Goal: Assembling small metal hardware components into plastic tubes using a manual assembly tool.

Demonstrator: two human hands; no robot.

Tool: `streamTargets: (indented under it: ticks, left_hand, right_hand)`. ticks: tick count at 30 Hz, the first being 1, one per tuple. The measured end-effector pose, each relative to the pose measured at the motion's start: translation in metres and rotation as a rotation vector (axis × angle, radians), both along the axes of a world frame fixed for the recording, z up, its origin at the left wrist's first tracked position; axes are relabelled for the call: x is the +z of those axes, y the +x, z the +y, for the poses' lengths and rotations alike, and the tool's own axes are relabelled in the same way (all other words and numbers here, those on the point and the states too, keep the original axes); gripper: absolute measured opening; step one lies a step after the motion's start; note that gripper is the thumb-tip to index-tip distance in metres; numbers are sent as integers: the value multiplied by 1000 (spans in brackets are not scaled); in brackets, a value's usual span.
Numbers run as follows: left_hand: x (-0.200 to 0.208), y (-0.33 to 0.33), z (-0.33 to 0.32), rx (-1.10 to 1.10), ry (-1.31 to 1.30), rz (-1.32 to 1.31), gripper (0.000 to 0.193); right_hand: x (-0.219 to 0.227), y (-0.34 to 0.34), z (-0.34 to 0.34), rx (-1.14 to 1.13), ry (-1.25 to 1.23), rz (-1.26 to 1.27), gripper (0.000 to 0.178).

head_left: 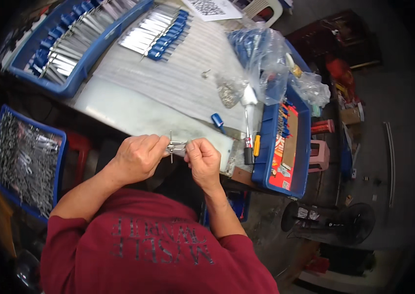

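Note:
Just past the near edge of the worktable (114, 110), both hands meet at a silver metal part (172, 146) with a thin crosswise rod. My left hand (141, 156) is closed on its left end, thumb and fingers pinched. On its right end, my right hand (202, 160) pinches with thumb and forefinger. The fingers cover both ends of the part. A short blue plastic piece (217, 120) lies on the table beyond my right hand. To the right of it rest a black-and-red-handled screwdriver (248, 149) and a yellow-handled tool (257, 145).
Silver tools with blue parts (161, 34) lie in a row on the foam sheet (134, 68). Similar pieces fill a blue bin (65, 88) at far left. A lower blue crate (60, 161) holds metal parts. At right stand another blue bin (303, 152) and plastic bags (261, 54).

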State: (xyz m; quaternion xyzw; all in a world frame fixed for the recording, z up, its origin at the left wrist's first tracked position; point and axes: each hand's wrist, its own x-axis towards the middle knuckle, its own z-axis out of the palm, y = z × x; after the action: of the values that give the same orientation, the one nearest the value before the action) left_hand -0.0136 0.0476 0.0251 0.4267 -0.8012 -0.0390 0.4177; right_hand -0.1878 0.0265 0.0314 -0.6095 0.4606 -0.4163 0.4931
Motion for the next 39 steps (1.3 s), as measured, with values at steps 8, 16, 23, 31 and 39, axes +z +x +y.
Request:
streamTargets:
  ticks: [8, 16, 23, 31, 39]
  left_hand:
    - [5, -7, -20, -18, -31, -30, 23]
    - [0, -7, -18, -52, -38, -93, 20]
    - [-4, -5, -11, -95, -23, -162, 15]
    - [-1, -3, -7, -147, -23, -210, 13]
    - [-3, -2, -2, -148, -9, -217, 13]
  right_hand:
    - [11, -9, -12, -47, 17, -58, 13]
    - [14, -11, -16, 119, 151, -107, 14]
    - [14, -14, -15, 233, 241, 102, 12]
    - [19, -16, -16, 317, 252, 179, 12]
    - [16, -16, -14, 376, 107, 281, 11]
